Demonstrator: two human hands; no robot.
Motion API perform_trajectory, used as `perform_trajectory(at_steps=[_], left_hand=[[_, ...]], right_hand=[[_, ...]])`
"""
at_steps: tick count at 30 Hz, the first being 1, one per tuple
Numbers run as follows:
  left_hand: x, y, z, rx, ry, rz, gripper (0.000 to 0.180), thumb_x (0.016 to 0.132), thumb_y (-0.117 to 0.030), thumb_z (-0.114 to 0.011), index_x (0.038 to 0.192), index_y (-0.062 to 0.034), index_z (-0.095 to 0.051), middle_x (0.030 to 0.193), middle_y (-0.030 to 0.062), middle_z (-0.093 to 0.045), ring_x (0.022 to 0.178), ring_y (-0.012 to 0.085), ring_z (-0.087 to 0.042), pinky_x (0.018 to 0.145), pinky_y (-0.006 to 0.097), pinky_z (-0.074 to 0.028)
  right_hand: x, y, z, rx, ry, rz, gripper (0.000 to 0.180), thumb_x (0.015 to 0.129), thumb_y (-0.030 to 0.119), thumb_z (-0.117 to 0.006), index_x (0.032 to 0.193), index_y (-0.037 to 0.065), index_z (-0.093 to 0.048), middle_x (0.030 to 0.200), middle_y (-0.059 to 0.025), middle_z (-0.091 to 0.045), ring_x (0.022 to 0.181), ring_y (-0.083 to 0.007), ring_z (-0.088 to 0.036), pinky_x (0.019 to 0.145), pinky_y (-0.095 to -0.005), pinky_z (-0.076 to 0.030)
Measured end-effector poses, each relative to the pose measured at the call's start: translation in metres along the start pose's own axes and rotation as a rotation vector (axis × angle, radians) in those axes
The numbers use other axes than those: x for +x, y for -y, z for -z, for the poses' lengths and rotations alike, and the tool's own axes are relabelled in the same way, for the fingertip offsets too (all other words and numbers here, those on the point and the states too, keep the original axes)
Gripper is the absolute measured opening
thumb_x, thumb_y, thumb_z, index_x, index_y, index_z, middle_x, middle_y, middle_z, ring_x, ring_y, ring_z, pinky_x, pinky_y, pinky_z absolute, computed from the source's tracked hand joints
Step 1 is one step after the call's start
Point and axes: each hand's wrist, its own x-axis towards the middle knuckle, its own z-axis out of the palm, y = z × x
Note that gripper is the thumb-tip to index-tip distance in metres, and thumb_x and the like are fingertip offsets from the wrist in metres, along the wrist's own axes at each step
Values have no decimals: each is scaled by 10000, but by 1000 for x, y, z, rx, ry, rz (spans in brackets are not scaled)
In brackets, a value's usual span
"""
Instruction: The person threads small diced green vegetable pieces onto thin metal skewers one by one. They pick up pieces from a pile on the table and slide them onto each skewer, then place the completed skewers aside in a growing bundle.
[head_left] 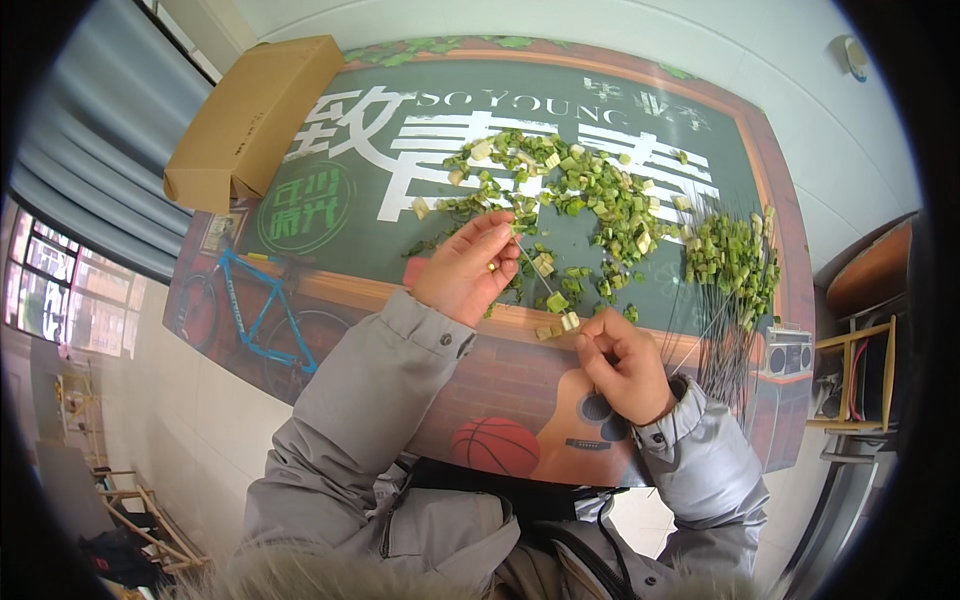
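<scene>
My left hand (470, 265) is closed in a pinch near the middle of the table, a ring on one finger. From its fingertips a thin stick (535, 268) slants down to the right, with a bit of green at the pinched end. Close to the stick's lower end are a green chunk (557, 301) and a pale cut chunk (570, 321); whether they are threaded on it I cannot tell. My right hand (628, 367) is also closed, thumb against fingers, just right of the pale chunk. What it pinches, if anything, is hidden.
Chopped green and pale pieces (610, 205) lie scattered beyond my hands. At the right, a bundle of thin dark stems (728, 350) carries green pieces (735, 255) at the far ends. A cardboard box (255, 120) stands at the back left on the printed tabletop (395, 255).
</scene>
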Motion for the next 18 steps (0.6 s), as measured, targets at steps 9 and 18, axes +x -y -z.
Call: perform_trajectory(at_steps=[9,18], left_hand=[[-8,13,-11,126,59,105,219,881,-107,-567,1092,-58,-539,936,26,-542,852,113,-517,777,245,-435],[-11,19,-11,144,112,173,255,893,-94,-543,1139,-41,-501,1019,50,-531,928,140,-516,837,285,-435]], right_hand=[[2,3,-1,60,-14,-5,72,874,36,-532,834,16,-476,591,42,-446,535,-6,-356,461,-190,-274],[2,1,0,60,-29,6,64,876,34,-530,841,14,-480,593,44,-441,536,-4,-358,461,-190,-269]])
